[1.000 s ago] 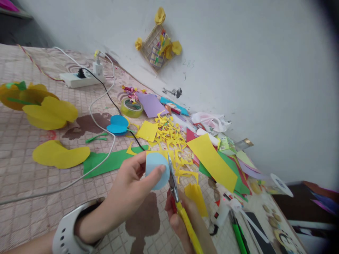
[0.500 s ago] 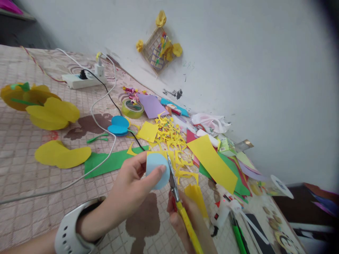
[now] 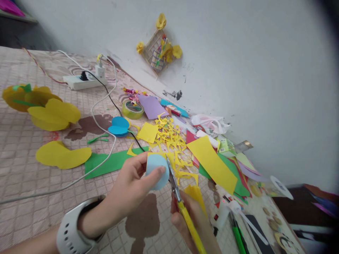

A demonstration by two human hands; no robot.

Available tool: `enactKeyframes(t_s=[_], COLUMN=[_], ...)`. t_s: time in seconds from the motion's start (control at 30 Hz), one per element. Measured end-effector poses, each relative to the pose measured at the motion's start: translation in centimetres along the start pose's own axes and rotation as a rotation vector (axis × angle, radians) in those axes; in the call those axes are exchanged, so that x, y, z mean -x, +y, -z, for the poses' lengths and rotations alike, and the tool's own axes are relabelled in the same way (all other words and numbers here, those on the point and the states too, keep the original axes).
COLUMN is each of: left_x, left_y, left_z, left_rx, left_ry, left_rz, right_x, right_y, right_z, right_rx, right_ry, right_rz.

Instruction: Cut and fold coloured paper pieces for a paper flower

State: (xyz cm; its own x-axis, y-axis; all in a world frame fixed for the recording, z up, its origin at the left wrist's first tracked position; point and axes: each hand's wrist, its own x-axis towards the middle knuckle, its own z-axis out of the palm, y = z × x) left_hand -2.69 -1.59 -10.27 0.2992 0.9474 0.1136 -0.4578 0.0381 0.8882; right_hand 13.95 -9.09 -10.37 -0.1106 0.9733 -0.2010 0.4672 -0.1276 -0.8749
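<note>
My left hand [image 3: 141,181] pinches a light blue paper piece [image 3: 156,163] with a rounded right side, the thumb across its front. A strip of yellow paper [image 3: 168,155] shows behind its top edge. My right hand [image 3: 185,215] is closed round scissors [image 3: 175,188] with yellow-wrapped handles. Their blades point up along the right edge of the blue piece; whether they touch it I cannot tell. Beyond my hands lies a heap of yellow paper scraps [image 3: 172,135]. A green paper strip [image 3: 106,162] lies left of my left hand.
Yellow paper shapes [image 3: 59,155] and a blue folded paper piece [image 3: 119,126] lie left. A white cable [image 3: 92,169] crosses the table from a power strip [image 3: 82,83]. Tape [image 3: 132,110] lies behind. Coloured sheets [image 3: 212,160], a glue gun [image 3: 225,211] and a green-handled tool [image 3: 238,236] lie right.
The scissors and my right hand have shifted very slightly, the handles moving a little to the right. My left hand still holds the blue paper in nearly the same place.
</note>
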Motion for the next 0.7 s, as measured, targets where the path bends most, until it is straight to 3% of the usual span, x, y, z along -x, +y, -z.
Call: enactKeyframes(t_s=[0.17,0.3,0.47,0.7], left_x=[-0.1,-0.2,-0.4,-0.3], left_y=[-0.1,0.2,0.4,0.3], left_z=[0.1,0.2,0.3,0.3], left_rx=[-0.039,-0.052,-0.043,-0.021], left_ry=[0.001,-0.005,-0.115,-0.193], left_rz=[0.004,0.049,0.114,0.174], right_x=[0.1,-0.1,-0.3,0.4], right_y=[0.3,1.9,3.8,2.7], right_z=[0.4,0.6,0.3,0.2], right_rx=[0.033,-0.015,-0.079,-0.138], right_ry=[-0.002,-0.026,-0.006,0.01], right_rz=[0.036,0.039,-0.009,-0.033])
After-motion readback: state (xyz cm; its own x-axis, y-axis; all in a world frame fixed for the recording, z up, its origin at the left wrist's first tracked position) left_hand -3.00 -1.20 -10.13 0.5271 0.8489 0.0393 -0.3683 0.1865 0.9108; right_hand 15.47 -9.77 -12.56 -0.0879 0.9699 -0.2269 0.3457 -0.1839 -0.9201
